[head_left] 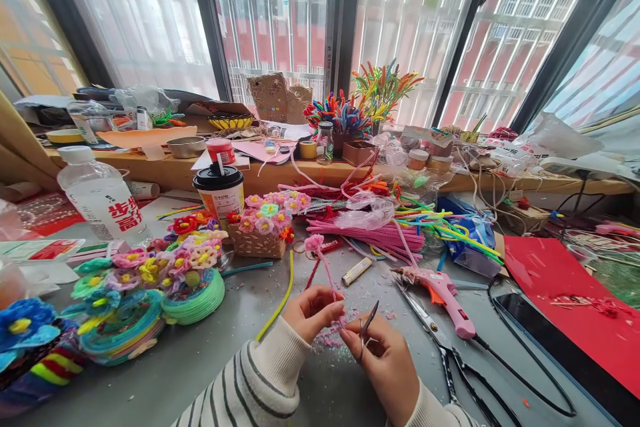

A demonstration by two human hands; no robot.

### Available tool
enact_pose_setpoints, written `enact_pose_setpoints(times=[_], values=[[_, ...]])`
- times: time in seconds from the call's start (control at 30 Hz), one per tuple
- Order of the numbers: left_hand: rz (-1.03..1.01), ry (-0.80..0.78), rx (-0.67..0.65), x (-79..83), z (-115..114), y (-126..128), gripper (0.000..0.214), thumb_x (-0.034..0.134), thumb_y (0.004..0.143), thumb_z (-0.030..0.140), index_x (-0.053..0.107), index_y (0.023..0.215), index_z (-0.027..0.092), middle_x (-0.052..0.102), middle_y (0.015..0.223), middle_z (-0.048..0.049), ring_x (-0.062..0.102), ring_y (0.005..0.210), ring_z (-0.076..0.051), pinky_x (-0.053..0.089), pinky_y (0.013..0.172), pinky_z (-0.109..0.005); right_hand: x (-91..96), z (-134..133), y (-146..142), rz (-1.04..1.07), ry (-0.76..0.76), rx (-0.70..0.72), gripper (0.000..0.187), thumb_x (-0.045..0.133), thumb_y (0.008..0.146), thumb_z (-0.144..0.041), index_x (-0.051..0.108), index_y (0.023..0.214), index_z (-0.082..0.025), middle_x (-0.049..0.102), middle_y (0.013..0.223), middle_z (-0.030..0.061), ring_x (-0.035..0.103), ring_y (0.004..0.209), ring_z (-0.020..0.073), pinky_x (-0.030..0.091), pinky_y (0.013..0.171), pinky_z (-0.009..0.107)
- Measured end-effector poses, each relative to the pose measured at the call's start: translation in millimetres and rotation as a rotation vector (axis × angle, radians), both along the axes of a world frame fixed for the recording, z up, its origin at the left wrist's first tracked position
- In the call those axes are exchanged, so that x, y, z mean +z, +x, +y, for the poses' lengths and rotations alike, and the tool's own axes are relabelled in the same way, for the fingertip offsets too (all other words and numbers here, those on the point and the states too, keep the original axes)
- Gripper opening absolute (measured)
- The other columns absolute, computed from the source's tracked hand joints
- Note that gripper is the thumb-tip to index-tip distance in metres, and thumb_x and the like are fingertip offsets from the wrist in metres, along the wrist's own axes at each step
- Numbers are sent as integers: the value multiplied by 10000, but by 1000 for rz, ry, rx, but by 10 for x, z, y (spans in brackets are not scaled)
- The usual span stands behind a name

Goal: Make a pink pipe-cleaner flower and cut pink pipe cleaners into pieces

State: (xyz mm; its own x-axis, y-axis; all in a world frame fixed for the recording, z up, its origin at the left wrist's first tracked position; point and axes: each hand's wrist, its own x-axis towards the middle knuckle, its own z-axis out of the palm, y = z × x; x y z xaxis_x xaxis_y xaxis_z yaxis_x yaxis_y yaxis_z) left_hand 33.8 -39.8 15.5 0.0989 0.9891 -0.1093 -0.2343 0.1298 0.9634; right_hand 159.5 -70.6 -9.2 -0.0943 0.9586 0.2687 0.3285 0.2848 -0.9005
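Striped sleeves (255, 373) nearest the lens, both forearms over the grey tabletop (235, 367). Left hand (311, 315) pinched on the stem of a pink fuzzy flower (315, 244), blossom up, mid-table. Right hand (387, 357) closed around small scissors (369, 321), blades pointing up; its fingertips meet the stem's lower end, can't tell how firmly.

Surface: pink clippings (327, 339) heaped under the hands, finer specks scattered around. Right side: pink glue gun (445, 297) on its side, big shears (431, 325) beside it, dark phone (550, 340) partly on a red sheet (575, 293). Left side: coiled pots (196, 303) full of fuzzy flowers, bottle (103, 197) behind, then a black-lidded cup (219, 193). Centre back: bundled pink pipe cleaners (365, 235), pale tube (357, 271) in front.

Room: wooden sill (273, 180) runs across behind the table, crammed: tape roll (307, 149), glass jar (325, 143), metal dish (187, 147), bunch of multicoloured stems (340, 115). Dark-framed windows (344, 27) above, bars outside, reddish building (307, 20) beyond. Daylight through the glass.
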Motion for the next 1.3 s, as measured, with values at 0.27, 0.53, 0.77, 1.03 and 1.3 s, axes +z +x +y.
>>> enact_pose_setpoints(times=[0.27,0.53,0.77,1.03,1.3], values=[[-8,43,27,9,9,-8,237,674,451,290,555,565,119,518,421,28,443,390,-70,356,432,-200,-8,3,-78,176,-138,59,297,500,668,-407,585,573,-138,499,553,9,434,488,98,331,425,190],[-7,50,70,9,29,-32,263,676,444,306,558,586,119,538,462,16,472,413,-82,361,421,-199,17,17,-96,373,-360,111,310,535,635,-421,606,680,-123,442,511,-24,320,382,45,235,339,168],[-19,42,71,21,31,-23,264,684,432,301,564,582,120,534,440,19,463,404,-73,356,412,-189,75,30,-50,180,-139,63,273,532,651,-392,607,620,-132,479,572,4,423,529,103,356,483,206],[-253,-83,97,40,59,-42,275,705,398,266,547,572,123,533,406,33,458,371,-42,336,375,-140,84,-32,-40,113,-137,258,534,302,719,-552,619,631,-131,446,493,-3,400,432,84,336,435,204],[-352,-186,93,112,44,-59,305,726,352,231,545,574,123,548,405,38,481,366,-35,344,357,-106,74,-119,-46,-180,-1,367,652,175,662,-657,583,601,-152,499,582,33,447,534,132,328,501,230]])
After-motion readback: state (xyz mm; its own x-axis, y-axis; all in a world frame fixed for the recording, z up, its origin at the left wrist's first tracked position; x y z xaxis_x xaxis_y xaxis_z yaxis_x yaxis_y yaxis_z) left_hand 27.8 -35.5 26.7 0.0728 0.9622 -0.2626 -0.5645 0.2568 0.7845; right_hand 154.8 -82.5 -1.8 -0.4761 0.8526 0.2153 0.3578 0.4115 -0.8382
